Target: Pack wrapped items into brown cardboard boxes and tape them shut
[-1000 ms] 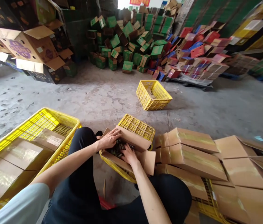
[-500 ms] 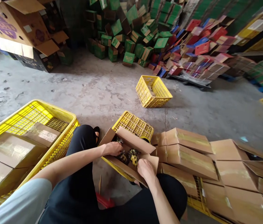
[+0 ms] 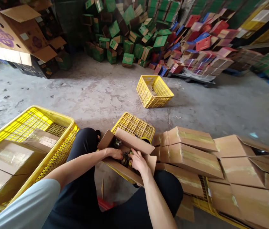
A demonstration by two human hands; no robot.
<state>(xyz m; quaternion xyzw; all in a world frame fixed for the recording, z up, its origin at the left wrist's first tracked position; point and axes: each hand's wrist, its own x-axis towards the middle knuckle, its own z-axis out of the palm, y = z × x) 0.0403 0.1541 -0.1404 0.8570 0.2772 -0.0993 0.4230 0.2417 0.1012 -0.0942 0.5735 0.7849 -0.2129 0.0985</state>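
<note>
An open cardboard box sits tilted between my knees, resting on an upturned yellow crate. Inside it lie several small black-and-yellow bundles in clear, shiny wrapping; their exact kind is too small to tell. My left hand reaches over the near wall, its fingers curled down against a bundle and its fingertips partly hidden. From the right, my right hand lies over the same bundles with its fingers stretched out and slightly apart, touching them. Another wrapped bundle rests in the box's far left corner.
A large yellow crate at the left holds taped cardboard boxes. More taped cartons are stacked at the right. Ahead stands a smaller yellow crate, with green boxes and red-and-blue boxes heaped beyond it.
My right hand has moved from the box's right end left and inward onto the bundles, its fingers now stretched out. My left hand stays low inside the box, slightly nearer to it.
</note>
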